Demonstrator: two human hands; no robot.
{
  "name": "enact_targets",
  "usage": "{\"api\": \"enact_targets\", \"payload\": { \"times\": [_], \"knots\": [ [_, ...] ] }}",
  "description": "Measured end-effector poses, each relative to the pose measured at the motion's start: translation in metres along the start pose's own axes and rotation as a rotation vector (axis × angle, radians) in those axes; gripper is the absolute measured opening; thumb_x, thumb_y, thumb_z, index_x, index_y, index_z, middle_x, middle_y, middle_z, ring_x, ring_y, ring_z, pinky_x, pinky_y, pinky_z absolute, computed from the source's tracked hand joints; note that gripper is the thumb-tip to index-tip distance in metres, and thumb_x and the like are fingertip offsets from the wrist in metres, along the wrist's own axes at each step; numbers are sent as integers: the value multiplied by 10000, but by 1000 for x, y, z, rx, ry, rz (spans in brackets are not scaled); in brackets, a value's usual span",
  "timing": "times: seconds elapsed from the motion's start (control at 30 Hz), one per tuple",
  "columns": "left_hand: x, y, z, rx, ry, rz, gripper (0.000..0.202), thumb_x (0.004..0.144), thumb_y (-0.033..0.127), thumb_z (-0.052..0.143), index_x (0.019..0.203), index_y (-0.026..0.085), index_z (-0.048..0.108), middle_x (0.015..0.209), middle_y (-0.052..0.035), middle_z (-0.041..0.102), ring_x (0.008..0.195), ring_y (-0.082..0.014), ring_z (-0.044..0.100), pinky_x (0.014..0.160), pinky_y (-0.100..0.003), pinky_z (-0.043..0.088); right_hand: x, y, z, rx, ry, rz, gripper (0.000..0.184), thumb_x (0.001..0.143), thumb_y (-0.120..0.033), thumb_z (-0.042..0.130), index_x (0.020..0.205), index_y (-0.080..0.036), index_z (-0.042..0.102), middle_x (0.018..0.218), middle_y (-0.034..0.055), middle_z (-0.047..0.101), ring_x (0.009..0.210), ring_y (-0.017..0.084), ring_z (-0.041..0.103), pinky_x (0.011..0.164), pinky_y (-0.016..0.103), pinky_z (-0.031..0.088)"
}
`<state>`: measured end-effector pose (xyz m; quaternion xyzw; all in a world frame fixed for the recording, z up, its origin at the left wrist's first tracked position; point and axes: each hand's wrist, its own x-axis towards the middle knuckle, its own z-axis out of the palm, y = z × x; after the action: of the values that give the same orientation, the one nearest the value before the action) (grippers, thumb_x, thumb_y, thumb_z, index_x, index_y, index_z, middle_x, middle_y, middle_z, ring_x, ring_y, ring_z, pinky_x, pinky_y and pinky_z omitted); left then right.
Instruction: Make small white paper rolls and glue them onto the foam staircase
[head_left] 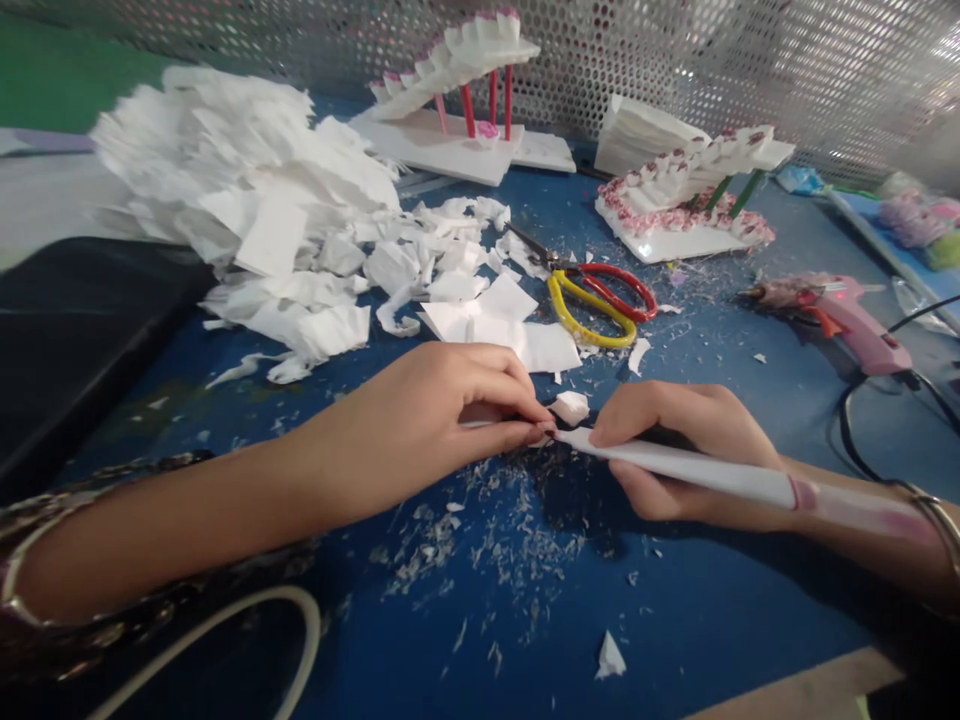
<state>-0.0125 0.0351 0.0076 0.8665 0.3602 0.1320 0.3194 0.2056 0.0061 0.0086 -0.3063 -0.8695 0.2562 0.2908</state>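
Observation:
My right hand grips a white felt-tip marker with a pink band, its barrel slanting back over my wrist. The marker's tip meets the fingertips of my left hand. There, thumb and finger pinch a small piece of white paper with dark pink colour at its edge; most of it is hidden by the fingers. A small crumpled white paper bit lies just beyond the marker tip. Behind my hands rest scissors with one red and one yellow handle, beside cut white paper.
A big heap of white paper fills the back left, beside a black object. Two white paper staircase models with pink trim stand at the back. A pink glue gun with a cable lies right. Scraps litter the blue table.

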Motion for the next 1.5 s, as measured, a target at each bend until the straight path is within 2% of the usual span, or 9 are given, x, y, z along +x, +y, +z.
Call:
{"api": "enact_targets", "payload": {
  "times": [0.17,0.4,0.53,0.63,0.77,1.17,1.3,1.5],
  "knots": [
    [-1,2,2,43,63,36,206,837,327,503,830,229,684,859,-8,610,772,-130,555,673,-207,425,0,-1,0,-18,-1,-12,151,673,-85,499,773,-197,492,651,-13,591,522,63,520,508,157,428],
    [-1,0,2,80,55,87,211,845,321,491,838,233,682,853,-2,606,778,-135,547,663,-209,406,0,0,0,-55,10,-43,150,664,-71,496,754,-189,474,629,-1,571,529,74,510,505,172,426],
    [-1,0,1,71,45,75,193,844,303,502,847,228,680,872,-3,606,788,-131,545,679,-207,404,-1,1,0,-62,-32,-62,126,680,-92,501,754,-190,474,643,8,577,548,89,529,512,190,434],
    [-1,2,1,65,35,63,195,846,298,500,846,225,681,874,-6,605,791,-131,544,679,-206,405,-1,1,0,-66,-12,-31,133,679,-83,498,756,-189,473,645,5,570,539,79,516,510,181,429],
    [0,1,1,59,45,69,194,847,297,499,850,228,681,872,0,604,789,-125,544,680,-202,402,-1,2,0,-58,-23,-69,125,685,-87,491,756,-188,474,664,6,577,573,81,529,539,182,439],
    [0,-1,2,53,53,67,188,840,297,506,847,232,682,866,4,605,788,-123,547,680,-201,401,0,-1,-1,-106,-19,-38,98,700,-88,476,741,-177,475,658,-5,565,561,62,526,533,159,437],
    [0,-1,2,49,58,70,186,838,312,510,845,241,682,856,14,602,782,-114,546,675,-192,402,0,-1,0,-97,-6,-85,112,686,-76,471,745,-170,482,643,1,570,560,66,525,537,161,445],
    [0,-2,2,43,55,68,190,841,309,505,843,242,683,860,12,603,778,-118,548,670,-192,405,0,0,0,-91,7,-55,91,699,-85,482,742,-166,487,645,1,567,562,64,519,536,161,436]
  ]
}}
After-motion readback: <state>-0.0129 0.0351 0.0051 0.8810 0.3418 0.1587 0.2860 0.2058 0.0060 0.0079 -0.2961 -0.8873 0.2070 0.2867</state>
